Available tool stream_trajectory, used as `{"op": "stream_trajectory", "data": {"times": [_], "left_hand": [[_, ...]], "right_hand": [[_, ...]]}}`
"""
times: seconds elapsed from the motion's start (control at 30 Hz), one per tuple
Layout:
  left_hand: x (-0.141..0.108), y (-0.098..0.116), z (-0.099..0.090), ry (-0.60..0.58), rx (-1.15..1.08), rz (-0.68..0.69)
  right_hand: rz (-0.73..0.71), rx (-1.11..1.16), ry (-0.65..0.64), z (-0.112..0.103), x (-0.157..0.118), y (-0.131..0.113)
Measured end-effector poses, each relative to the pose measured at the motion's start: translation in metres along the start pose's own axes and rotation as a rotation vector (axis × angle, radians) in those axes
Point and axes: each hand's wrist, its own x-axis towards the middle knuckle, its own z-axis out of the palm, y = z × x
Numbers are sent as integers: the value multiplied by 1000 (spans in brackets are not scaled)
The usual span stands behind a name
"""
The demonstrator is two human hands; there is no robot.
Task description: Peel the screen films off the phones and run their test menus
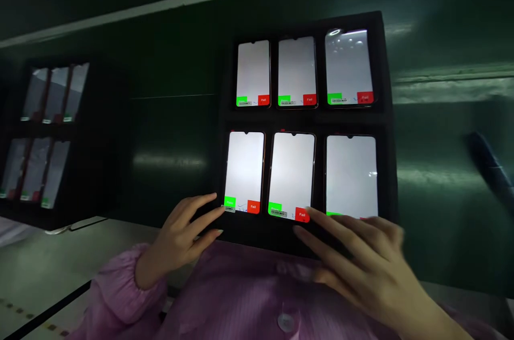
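Upper garment [241,297]: pinkish purple, finely striped; one pale round button [286,322] visible. Sleeve [120,281] gathered at the cuff (both hands bare).

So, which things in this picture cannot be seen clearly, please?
All in the head view:
Bottom of the lower right phone: covered by the right hand.
Print on the barcode stickers: too small.
Screens of the far-left phones: dim and blurred.
Dark object at right: blurred, kind unclear.
Right forearm: cut off by bottom edge.

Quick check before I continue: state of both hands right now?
Left hand: open, empty, fingertips beside the near-left phone.
Right hand: open, holding nothing, a fingertip at the near-middle phone's Fail box; touch can't be told.
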Motion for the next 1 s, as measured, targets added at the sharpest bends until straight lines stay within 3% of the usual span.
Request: {"op": "stream_trajectory", "data": {"times": [0.1, 0.17, 0.27, 0.33, 0.47, 0.57, 0.67, 0.8, 1.0], "left_hand": [[-3, 7, 2, 32, 47, 8], [-6, 11, 6, 47, 61, -3], [-8, 13, 13, 74, 79, -24], [-5, 12, 17, 107, 86, -40], [10, 5, 21, 174, 89, -105], [22, -3, 23, 227, 51, -173], [31, -10, 23, 290, -37, -240], [38, -15, 25, 330, -111, -293], [54, -17, 32, 330, -280, -332]], "right_hand": [[-10, 15, 0, 6, 27, -18], [-14, 53, 65, 2, 37, -22], [-10, 73, 136, -7, 51, -11], [-20, 31, 105, -6, 70, 3], [90, 16, -52, 19, 137, 29], [129, 32, -92, 43, 189, 36], [115, 62, -108, 61, 219, 35], [73, 129, -136, 66, 225, 38], [-104, 245, -173, 33, 201, 36]]}}
